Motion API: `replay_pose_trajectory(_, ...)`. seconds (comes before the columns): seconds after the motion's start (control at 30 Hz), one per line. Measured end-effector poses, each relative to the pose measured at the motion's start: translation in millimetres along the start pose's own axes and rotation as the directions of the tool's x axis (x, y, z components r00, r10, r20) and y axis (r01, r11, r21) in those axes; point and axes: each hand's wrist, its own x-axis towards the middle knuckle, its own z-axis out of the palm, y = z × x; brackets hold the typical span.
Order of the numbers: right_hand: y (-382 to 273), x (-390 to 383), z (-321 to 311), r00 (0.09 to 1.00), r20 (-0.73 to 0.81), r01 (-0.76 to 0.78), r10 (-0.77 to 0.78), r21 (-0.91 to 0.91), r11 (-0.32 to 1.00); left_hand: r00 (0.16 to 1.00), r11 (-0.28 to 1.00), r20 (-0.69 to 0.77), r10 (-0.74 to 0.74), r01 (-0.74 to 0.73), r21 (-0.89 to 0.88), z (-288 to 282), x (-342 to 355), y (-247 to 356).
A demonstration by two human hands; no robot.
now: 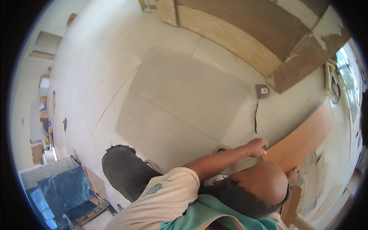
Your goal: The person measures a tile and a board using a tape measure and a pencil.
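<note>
A reddish-brown, wood-coloured plank (304, 140) slants up from beside my right knee on the right. My left hand (257, 147) reaches across my body, its fingers closed on the plank's near left corner. Farther right, my right hand (293, 175) grips the plank's lower edge; my bare knee hides much of that hand and its forearm. In front of my feet a large grey tile (184, 92) lies flat on the floor, crossed by a thin dark line. Right of the tile rests a tape measure (263, 91) with a black strap.
Long boards (226, 38) lie at the far right. Near the right wall is a yellowish tool with a dark cable (335, 90). Dark blue marbled panels (61, 189) lean at the lower left. Boxes and oddments (44, 109) line the left wall.
</note>
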Motion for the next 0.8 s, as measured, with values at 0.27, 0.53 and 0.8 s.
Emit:
replay_pose_trajectory(0.27,-55,-7,-30,0.95,-0.148,0.249,-0.276,-0.176,0.952,0.96,0.976,0.178,0.215,-0.22,0.006,-21,-19,28)
replay_pose_trajectory(0.53,-161,-49,75,0.266,0.486,0.945,-0.833,0.04,0.326,0.901,0.743,-0.337,0.273,-0.42,-0.521,-157,-46,118)
replay_pose_trajectory(0.8,-114,-149,278,-0.029,0.869,0.998,-0.494,0.056,0.04,0.583,0.602,-0.798,-0.153,-0.585,-0.543,-225,-87,-27)
